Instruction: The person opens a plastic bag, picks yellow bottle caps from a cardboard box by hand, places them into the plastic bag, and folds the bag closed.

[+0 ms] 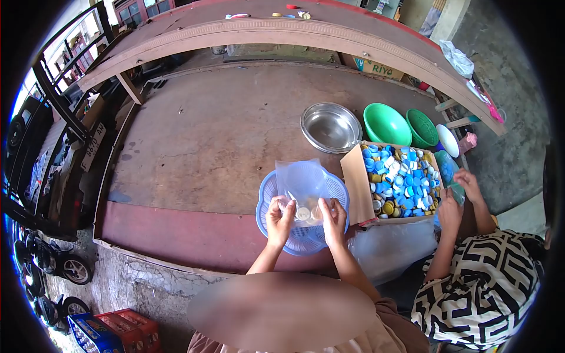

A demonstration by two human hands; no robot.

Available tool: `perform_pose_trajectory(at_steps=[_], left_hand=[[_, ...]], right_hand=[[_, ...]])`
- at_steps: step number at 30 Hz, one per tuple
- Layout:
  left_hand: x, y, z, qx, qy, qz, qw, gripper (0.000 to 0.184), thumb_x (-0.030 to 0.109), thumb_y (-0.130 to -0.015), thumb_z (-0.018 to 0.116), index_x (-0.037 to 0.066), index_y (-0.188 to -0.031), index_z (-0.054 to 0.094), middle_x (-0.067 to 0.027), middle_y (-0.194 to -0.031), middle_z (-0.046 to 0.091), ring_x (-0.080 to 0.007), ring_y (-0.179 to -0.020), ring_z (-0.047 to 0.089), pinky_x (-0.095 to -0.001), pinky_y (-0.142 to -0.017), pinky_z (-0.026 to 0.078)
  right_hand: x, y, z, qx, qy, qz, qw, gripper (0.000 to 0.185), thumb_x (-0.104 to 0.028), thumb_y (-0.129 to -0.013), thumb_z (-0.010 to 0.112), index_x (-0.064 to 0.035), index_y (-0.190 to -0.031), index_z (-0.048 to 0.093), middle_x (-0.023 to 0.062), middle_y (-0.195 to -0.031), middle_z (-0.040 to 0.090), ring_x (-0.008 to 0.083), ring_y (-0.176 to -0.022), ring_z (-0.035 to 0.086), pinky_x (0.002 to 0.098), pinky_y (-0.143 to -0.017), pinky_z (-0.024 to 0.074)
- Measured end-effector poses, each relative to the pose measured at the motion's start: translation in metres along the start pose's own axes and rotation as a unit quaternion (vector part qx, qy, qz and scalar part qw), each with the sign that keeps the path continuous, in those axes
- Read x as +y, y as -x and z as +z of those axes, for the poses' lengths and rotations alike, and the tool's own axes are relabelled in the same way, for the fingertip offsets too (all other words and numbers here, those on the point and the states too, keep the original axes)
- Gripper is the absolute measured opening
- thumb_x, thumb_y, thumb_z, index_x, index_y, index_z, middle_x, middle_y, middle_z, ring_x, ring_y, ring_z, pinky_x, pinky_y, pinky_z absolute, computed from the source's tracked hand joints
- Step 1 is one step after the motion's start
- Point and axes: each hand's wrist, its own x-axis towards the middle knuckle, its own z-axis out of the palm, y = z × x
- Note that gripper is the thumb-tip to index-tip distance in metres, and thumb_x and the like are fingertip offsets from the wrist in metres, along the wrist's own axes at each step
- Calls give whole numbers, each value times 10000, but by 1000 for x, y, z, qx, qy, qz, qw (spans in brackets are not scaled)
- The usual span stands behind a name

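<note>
A clear plastic bag (pixel 301 179) with a few pale round caps (pixel 303 213) in its lower part is held up over a blue plastic basket (pixel 269 191). My left hand (pixel 280 220) pinches the bag's lower left side between thumb and fingers. On the other side, my right hand (pixel 333 220) grips the bag's lower right corner, close to the caps. The bag's upper end stands free, pointing away from me. Right of the basket is a cardboard box (pixel 356 185) full of blue, white and yellow bottle caps (pixel 406 181).
A steel bowl (pixel 331 126) and green bowls (pixel 387 124) stand behind the box. Clear plastic bags (pixel 391 247) lie in front of it. At the right, a co-worker's hands (pixel 459 191) hold a bag. A raised wooden shelf (pixel 282 32) spans the table's back.
</note>
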Motion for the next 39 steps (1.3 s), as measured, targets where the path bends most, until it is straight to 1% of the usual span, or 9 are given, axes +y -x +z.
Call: perform_pose_trajectory(at_steps=[3, 8, 17, 23, 27, 30, 32, 35, 39], left_hand=[[-5, 0, -3, -30, -28, 56, 998, 74, 98, -855, 552, 65, -813, 500, 25, -781, 500, -26, -648, 446, -186, -564, 379], [-13, -4, -4, -16, -9, -63, 998, 107, 139, -870, 537, 74, -831, 462, 25, -726, 509, -32, -606, 457, -174, -536, 370], [-16, -2, -8, 54, 51, -212, 974, 138, 182, -882, 495, 54, -927, 472, -34, -815, 550, -85, -635, 525, -193, -499, 420], [8, 5, -2, -93, -68, -288, 951, 381, 283, -887, 486, 49, -1171, 388, -98, -1073, 516, -200, -922, 557, -322, -598, 515], [8, -4, -9, -150, 161, -417, 882, 389, 257, -891, 473, 58, -1211, 377, -110, -1102, 518, -229, -985, 548, -480, -735, 518], [-20, -1, -16, -119, 87, -282, 948, 233, 199, -901, 463, 45, -1074, 492, -74, -1002, 538, -161, -841, 552, -296, -679, 492], [-24, 2, -12, -84, 40, -148, 985, 111, 120, -878, 494, 38, -918, 557, -51, -923, 533, -122, -750, 506, -211, -656, 410], [4, 1, -3, -104, -173, 94, 975, 68, 75, -844, 523, 17, -851, 560, -54, -923, 534, -124, -787, 502, -241, -700, 407], [12, 2, 1, -96, -92, 45, 990, 148, 124, -860, 508, -2, -803, 559, -45, -898, 519, -106, -784, 481, -233, -694, 394]], right_hand=[[3, 3, 1, 24, -29, 35, 999, 242, -104, -833, 576, -43, -641, 441, -43, -611, 371, 36, -580, 359, 181, -529, 315], [12, 10, 3, 51, -38, -33, 997, 42, -26, -841, 509, -39, -842, 469, -18, -709, 389, 48, -611, 370, 184, -573, 350], [24, 8, -5, -55, -49, -31, 997, 341, 88, -762, 389, -3, -1067, 513, 56, -917, 497, 115, -865, 482, 235, -748, 412], [3, 7, -6, -7, 181, -253, 950, 331, 47, -679, 445, 11, -991, 546, 146, -890, 526, 283, -828, 509, 350, -736, 431], [-2, 10, -8, -27, 220, -310, 925, 323, 25, -674, 462, 9, -988, 540, 157, -887, 539, 306, -835, 495, 375, -752, 422], [0, 12, -9, -35, 236, -309, 921, 344, 7, -686, 483, 2, -1029, 516, 147, -952, 520, 282, -896, 491, 371, -796, 409], [7, 14, -6, -29, 70, -171, 982, 360, -24, -718, 513, 3, -1075, 482, 139, -1026, 493, 260, -960, 475, 351, -846, 386], [-12, 16, 3, -1, -97, 6, 995, 475, -174, -783, 611, 13, -1168, 405, 155, -1164, 426, 218, -1096, 410, 331, -940, 317], [-8, 12, -3, -41, -89, 110, 989, 407, -189, -776, 643, -5, -1096, 472, 92, -1026, 527, 148, -930, 512, 294, -826, 403]])
